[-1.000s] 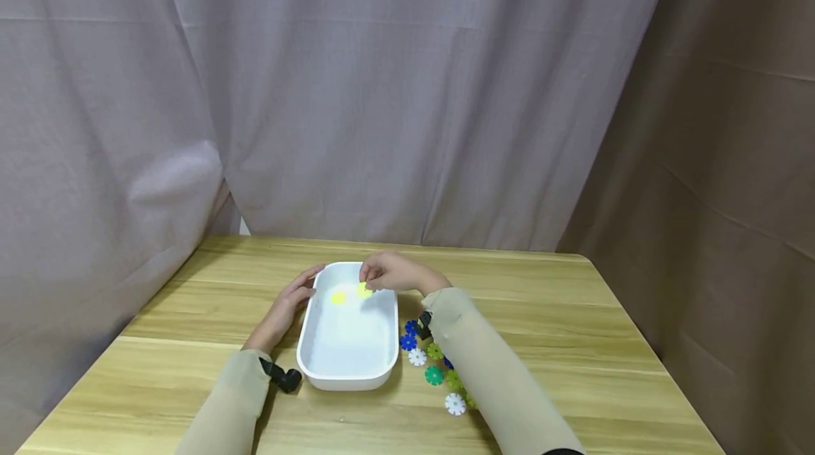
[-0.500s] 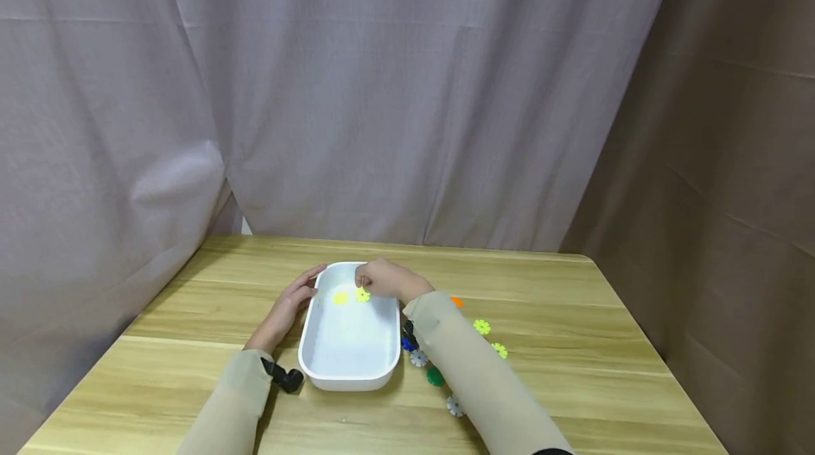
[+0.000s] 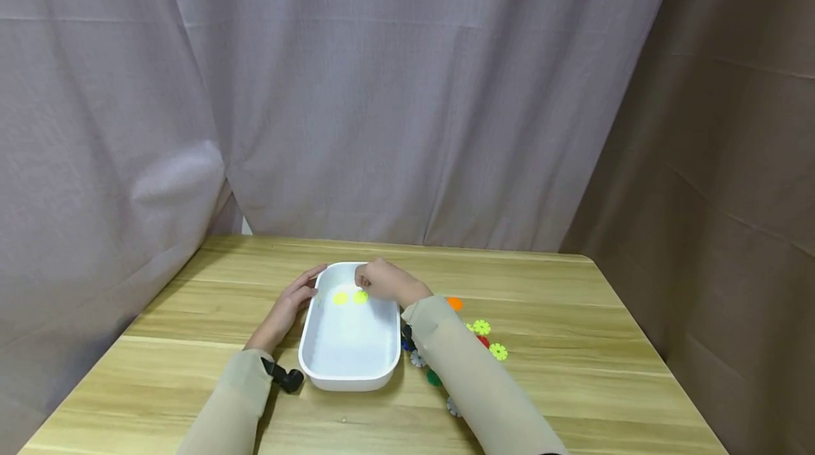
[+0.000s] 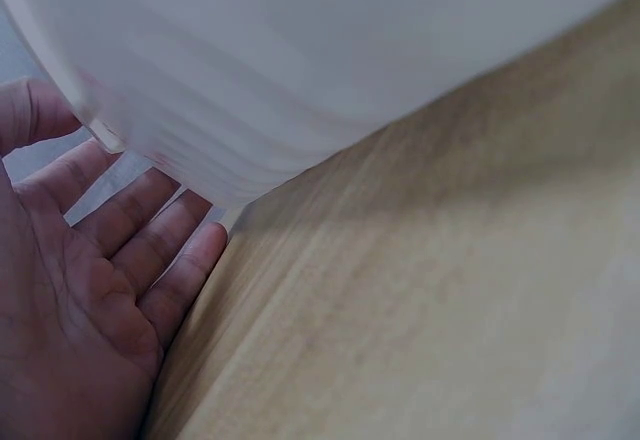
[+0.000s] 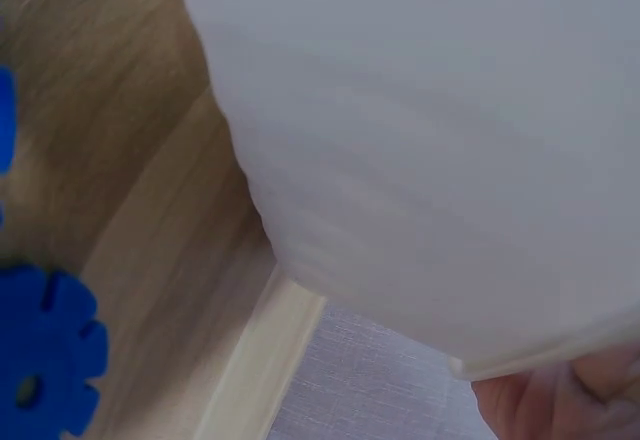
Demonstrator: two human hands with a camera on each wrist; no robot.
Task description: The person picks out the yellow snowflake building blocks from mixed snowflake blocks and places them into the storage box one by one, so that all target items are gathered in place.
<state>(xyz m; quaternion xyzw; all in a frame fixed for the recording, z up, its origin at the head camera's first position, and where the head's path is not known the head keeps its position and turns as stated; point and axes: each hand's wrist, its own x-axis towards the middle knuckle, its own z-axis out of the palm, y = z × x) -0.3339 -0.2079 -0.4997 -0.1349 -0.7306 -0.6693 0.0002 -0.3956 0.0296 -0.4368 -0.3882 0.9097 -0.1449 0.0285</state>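
In the head view a white tray [image 3: 349,342] sits on the wooden table, with a yellow snowflake disc [image 3: 340,298] lying flat inside it. Beside that lies a second yellow disc [image 3: 361,296], right below the fingertips of my right hand [image 3: 385,279]. That hand reaches over the tray's right rim with its fingers bent; whether they still pinch the disc I cannot tell. My left hand [image 3: 289,306] rests along the tray's left side. In the left wrist view its fingers [image 4: 150,245] are extended along the outer wall.
Right of the tray, partly hidden by my right sleeve [image 3: 477,370], are loose discs: an orange disc [image 3: 455,303], a red disc [image 3: 484,342], a green disc [image 3: 434,378] and several others. A blue disc [image 5: 45,350] lies close to the tray in the right wrist view. Grey curtain [image 3: 356,122] hangs behind.
My right hand has dipped slightly lower and left, and the second yellow disc now lies flat in the tray near the first. The right sleeve has shifted left, uncovering discs beyond it. Left hand unchanged.
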